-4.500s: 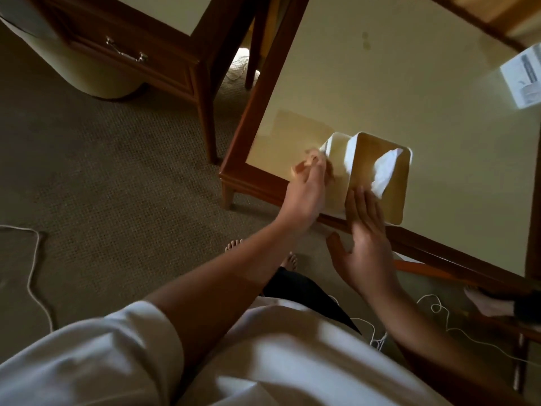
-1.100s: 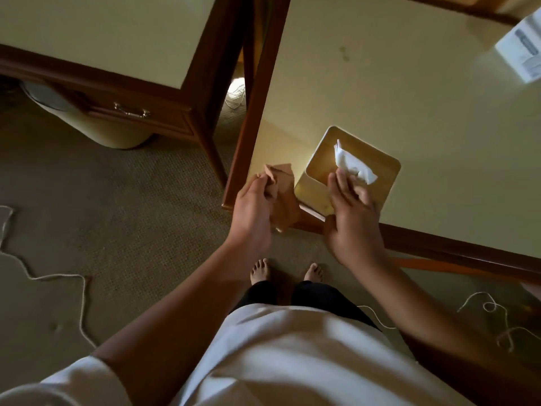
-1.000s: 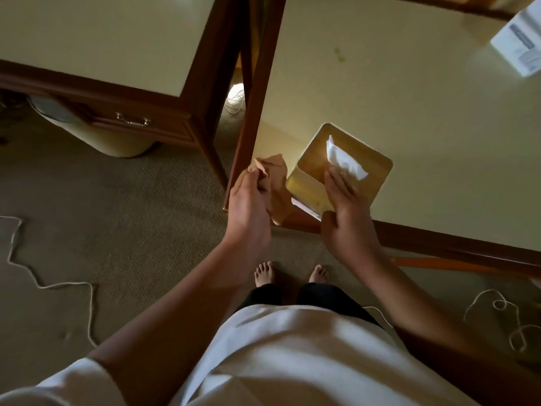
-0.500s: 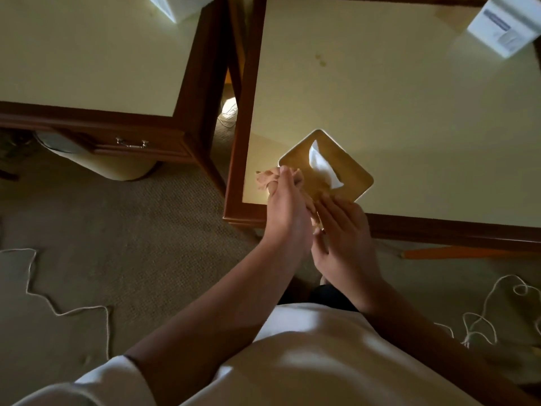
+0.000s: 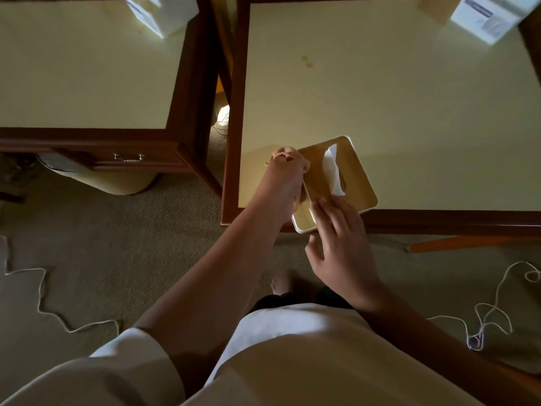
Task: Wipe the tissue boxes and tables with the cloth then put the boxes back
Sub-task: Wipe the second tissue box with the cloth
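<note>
I see L hand (image 5: 285, 174) bunched round the cloth (image 5: 283, 151) at the tissue box (image 5: 355, 174) left side. R hand (image 5: 342, 244) fingers straight, flat on its top. Box at table (image 5: 409, 112) front-left corner, poking past edge.

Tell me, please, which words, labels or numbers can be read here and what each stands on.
No text is legible.
Right white box on the right table: printed label with a dark band, too blurred to read.
Left white box on the left table: printed patch, too blurred to read.
Tissue box: no print visible on its lid.
</note>
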